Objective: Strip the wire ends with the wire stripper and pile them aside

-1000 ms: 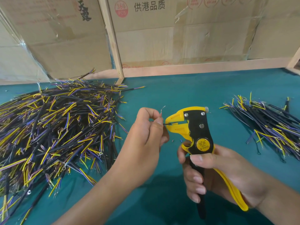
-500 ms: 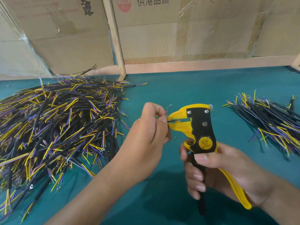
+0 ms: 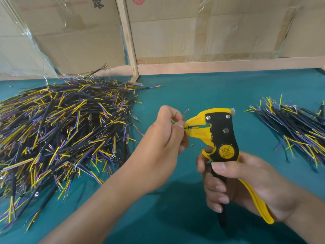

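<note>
- The left hand (image 3: pixel 165 138) pinches a thin wire (image 3: pixel 186 127) between curled fingertips (image 3: pixel 180 124), the other fingers folded into the palm.
- The wire's dark end runs from those fingertips straight into the yellow jaws of the stripper (image 3: pixel 219 138), just right of them; a bare strand curls up above the fingertips.
- The right hand (image 3: pixel 246 187) grips the stripper's handles, thumb laid across the front below the round yellow badge, fingers wrapped round the black handle, the yellow handle against the palm.
- A big pile (image 3: pixel 58 134) of black, yellow and purple wires lies well left of the left-hand fingers.
- A smaller pile (image 3: pixel 297 127) lies right of the stripper, apart from the right-hand fingers.
- Small scraps (image 3: pixel 192 144) dot the teal mat (image 3: pixel 193 95) just below the left fingertips.
- Cardboard boxes (image 3: pixel 193 32) stand beyond the mat.
</note>
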The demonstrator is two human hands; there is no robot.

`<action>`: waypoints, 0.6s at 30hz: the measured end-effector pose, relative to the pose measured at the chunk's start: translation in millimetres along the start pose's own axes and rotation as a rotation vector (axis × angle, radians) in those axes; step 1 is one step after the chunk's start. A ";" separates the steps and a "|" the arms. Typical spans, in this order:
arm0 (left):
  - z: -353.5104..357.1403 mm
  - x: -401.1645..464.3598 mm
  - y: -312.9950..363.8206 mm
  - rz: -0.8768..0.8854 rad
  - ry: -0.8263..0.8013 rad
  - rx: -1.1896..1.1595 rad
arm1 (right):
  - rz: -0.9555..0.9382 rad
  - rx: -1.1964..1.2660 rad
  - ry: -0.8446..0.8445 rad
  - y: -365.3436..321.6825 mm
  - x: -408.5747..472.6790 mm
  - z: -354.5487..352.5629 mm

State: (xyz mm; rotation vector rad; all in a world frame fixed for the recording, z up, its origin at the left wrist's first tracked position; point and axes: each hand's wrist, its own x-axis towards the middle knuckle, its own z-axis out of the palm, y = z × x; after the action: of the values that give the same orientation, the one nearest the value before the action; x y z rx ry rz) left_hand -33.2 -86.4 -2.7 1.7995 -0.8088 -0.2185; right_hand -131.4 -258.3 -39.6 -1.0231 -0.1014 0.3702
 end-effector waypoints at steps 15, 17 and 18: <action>6.4 0.1 -8.5 0.021 0.084 -0.067 | 0.024 -0.069 0.207 0.5 -1.6 12.0; 6.7 0.2 -7.2 0.026 0.083 -0.059 | 0.025 -0.066 0.215 0.7 -2.1 12.6; 6.3 0.4 -6.7 0.029 0.089 -0.061 | 0.026 -0.066 0.214 0.7 -2.4 13.0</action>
State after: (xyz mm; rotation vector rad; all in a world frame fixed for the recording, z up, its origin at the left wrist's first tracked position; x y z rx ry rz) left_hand -33.3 -90.4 -11.1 1.7266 -0.7565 -0.1417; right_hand -137.2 -248.2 -33.2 -1.1245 0.0922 0.2807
